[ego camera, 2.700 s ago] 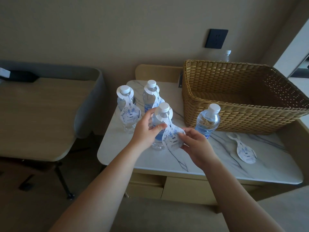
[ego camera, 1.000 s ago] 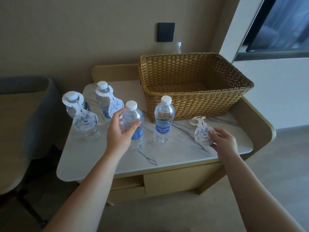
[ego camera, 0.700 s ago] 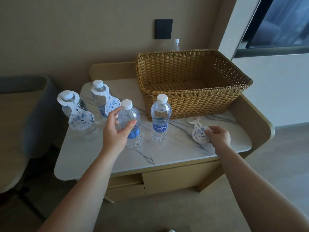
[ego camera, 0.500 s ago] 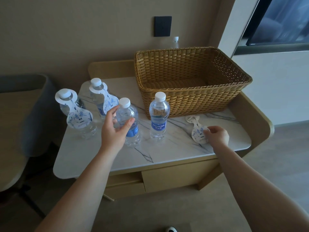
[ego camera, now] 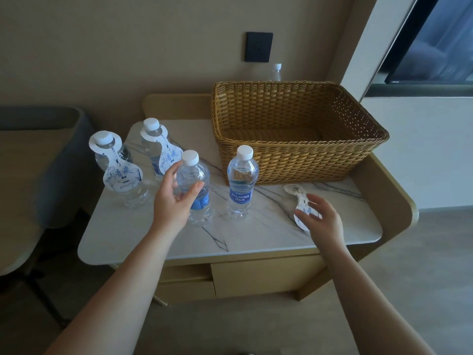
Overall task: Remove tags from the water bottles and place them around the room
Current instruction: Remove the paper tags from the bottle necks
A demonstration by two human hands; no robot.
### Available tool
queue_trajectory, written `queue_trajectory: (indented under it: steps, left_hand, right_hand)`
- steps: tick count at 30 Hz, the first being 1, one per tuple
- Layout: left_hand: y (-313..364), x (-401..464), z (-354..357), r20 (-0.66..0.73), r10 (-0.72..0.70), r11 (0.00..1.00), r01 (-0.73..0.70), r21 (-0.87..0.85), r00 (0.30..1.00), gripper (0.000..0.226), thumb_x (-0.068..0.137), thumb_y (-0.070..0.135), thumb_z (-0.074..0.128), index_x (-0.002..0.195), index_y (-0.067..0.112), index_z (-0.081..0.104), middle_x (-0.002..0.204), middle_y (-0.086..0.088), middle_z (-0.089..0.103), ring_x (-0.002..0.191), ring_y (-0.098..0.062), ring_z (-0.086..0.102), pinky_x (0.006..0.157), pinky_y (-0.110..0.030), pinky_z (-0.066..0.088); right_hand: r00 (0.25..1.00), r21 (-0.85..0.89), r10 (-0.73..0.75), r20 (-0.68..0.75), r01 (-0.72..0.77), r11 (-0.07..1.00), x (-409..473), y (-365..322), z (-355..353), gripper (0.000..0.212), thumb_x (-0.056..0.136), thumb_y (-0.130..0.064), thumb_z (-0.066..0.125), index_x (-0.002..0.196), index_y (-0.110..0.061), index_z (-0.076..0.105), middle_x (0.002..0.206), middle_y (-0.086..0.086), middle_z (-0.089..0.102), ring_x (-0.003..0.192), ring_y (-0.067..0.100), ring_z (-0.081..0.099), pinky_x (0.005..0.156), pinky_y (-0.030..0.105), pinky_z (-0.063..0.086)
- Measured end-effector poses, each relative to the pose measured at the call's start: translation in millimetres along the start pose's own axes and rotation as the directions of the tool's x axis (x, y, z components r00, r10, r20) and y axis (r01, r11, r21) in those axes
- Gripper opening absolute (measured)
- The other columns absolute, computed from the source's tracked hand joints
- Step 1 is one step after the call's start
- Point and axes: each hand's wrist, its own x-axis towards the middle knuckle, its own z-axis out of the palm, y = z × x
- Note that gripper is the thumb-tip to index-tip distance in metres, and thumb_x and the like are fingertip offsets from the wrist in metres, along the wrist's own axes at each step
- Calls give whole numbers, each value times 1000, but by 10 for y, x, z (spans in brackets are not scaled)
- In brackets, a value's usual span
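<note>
Several water bottles stand on the marble-topped cabinet. My left hand grips a bare bottle with no tag on its neck. A second bare bottle stands just right of it. Two tagged bottles remain at the left: one nearest the edge and one behind. Removed white tags lie flat on the marble at the right. My right hand hovers just over them, fingers spread, holding nothing.
A large wicker basket fills the back right of the cabinet, with another bottle cap showing behind it. A grey chair and wooden table stand at the left. A window is at the upper right.
My right hand carried the tag off the bottle to the right, laid it on the marble and let go, its fingers now spread. My left hand stays on the bare bottle.
</note>
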Motion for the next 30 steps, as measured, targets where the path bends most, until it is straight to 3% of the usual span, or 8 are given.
queue_trajectory:
  steps: [3,6,11,15,18,22,26,30]
  left_hand:
    - [9,-29,9,12,56,991,-57,123,998,68,85,40,66,145,26,37,144,1,50,124,-14,53,93,-21,51]
    - [54,-55,-14,32,84,957,-90,276,996,76,88,44,60,151,19,26,152,-1,40,130,-22,50,102,-44,47]
    - [147,-194,-259,-23,179,901,-155,405,984,65,89,49,54,141,12,42,130,-5,56,115,-16,56,93,-35,52]
    - [134,-283,-731,-120,349,846,-258,466,929,27,91,21,63,113,5,62,106,-7,65,98,-16,62,83,-37,55]
    - [58,-193,-1154,-187,389,835,-259,485,902,12,89,9,62,98,2,66,97,-10,67,92,-21,64,80,-40,55]
    - [-69,58,-1537,-229,343,870,-217,442,911,9,89,7,63,94,2,67,95,-8,66,91,-18,62,81,-40,53]
    - [-183,452,-1812,-168,303,897,-221,384,938,8,86,7,67,93,3,66,94,-9,63,89,-20,60,81,-42,52]
    - [-282,860,-1929,-35,134,965,-123,233,990,43,84,28,72,120,12,56,123,0,58,114,-13,54,96,-30,46]
  right_hand:
    - [991,50,-107,80,103,993,-182,-188,143,46,80,-24,76,123,-24,59,119,-8,61,110,3,57,86,17,46]
    - [956,97,-226,189,211,973,-333,-377,314,43,81,-26,74,121,-28,57,117,-15,61,111,1,58,92,22,48]
    - [875,181,-373,310,331,926,-554,-637,643,41,84,-19,72,122,-18,59,119,-7,65,113,8,60,94,26,49]
    - [817,217,-462,345,409,886,-741,-931,971,29,88,-21,67,116,-20,61,114,-11,66,109,7,61,91,22,50]
    - [789,290,-492,369,405,867,-897,-1173,1326,27,87,-26,61,113,-21,61,113,-10,67,108,10,63,91,25,50]
    - [755,257,-529,387,463,848,-993,-1412,1867,30,87,-29,60,116,-26,59,115,-11,64,110,6,60,91,25,50]
    - [760,167,-533,372,511,843,-955,-1593,2480,38,85,-35,65,121,-31,54,120,-12,59,113,2,55,93,28,49]
    - [813,-13,-486,321,517,856,-812,-1662,2939,62,76,-50,70,130,-33,44,125,-20,48,115,0,47,90,10,36]
